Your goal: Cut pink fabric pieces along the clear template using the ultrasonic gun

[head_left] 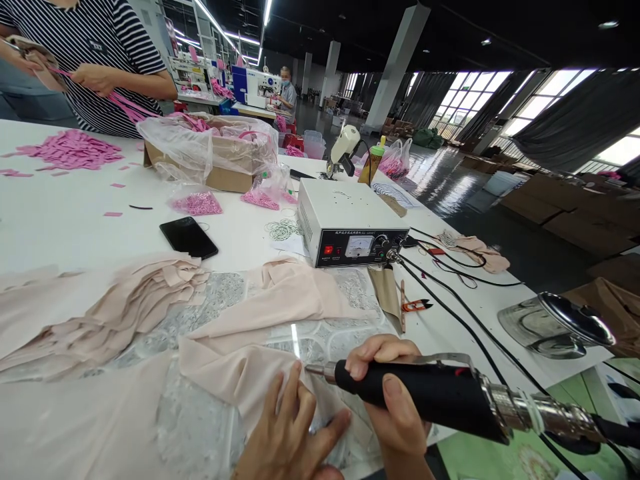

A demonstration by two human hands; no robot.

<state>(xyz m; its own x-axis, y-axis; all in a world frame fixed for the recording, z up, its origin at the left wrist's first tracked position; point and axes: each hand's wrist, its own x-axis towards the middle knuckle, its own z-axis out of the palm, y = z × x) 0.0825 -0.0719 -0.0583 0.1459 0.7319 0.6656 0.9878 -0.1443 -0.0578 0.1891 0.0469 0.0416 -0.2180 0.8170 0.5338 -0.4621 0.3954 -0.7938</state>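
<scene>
My right hand (393, 393) wraps round the black grip of a handheld ultrasonic welder (425, 393), its metal tip pointing left. That tip lies close to the fingertips of my left hand (290, 423), over a beige fabric piece (250, 380). Fingers of the left hand are stretched out and press flat on this fabric; whether the tip touches it I cannot tell. Under the cloth is a clear, patterned sheet (195, 420). More beige pieces lie to the left, among them an overlapping stack (130, 307).
A white control box (355, 213) with cables (450, 320) stands behind my hands. Orange-handled snips (415, 305) and a glass jar (545, 327) are on the right. At left lie a phone (189, 237) and pink strips (75, 149); a person in stripes (100, 40) holds pink straps.
</scene>
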